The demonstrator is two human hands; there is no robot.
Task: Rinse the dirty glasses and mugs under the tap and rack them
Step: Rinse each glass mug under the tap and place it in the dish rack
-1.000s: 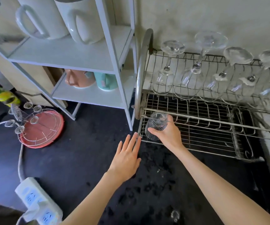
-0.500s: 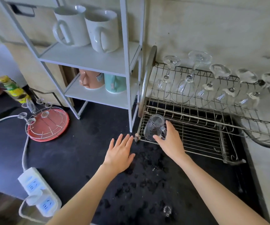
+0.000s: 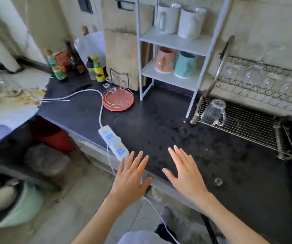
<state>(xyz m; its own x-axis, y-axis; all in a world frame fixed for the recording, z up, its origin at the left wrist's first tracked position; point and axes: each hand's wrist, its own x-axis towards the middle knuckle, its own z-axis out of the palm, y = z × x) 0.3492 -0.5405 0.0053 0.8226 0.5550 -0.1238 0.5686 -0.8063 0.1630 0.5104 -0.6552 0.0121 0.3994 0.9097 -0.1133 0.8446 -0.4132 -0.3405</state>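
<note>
A clear glass mug (image 3: 213, 112) stands upside down on the lower wire shelf of the metal dish rack (image 3: 247, 125) at the right. Several stemmed glasses (image 3: 257, 73) hang upside down along the rack's upper tier, blurred. My left hand (image 3: 131, 175) and my right hand (image 3: 183, 171) hover with fingers spread over the front edge of the black counter (image 3: 159, 124), both holding nothing and well away from the rack. Two white mugs (image 3: 178, 19) sit on the top of a white shelf unit, with a pink mug (image 3: 164, 59) and a teal mug (image 3: 185, 64) below.
A white power strip (image 3: 114, 141) and its cable lie on the counter near my left hand. A red round tray (image 3: 118, 101) with a wire holder sits by several bottles (image 3: 96, 67) and a cutting board (image 3: 122, 55). Bowls and a green tub (image 3: 18, 205) sit low at the left.
My right hand let go of the glass mug, which stays upside down on the rack. Both hands pulled back to the counter's front edge, and the view swung left and away.
</note>
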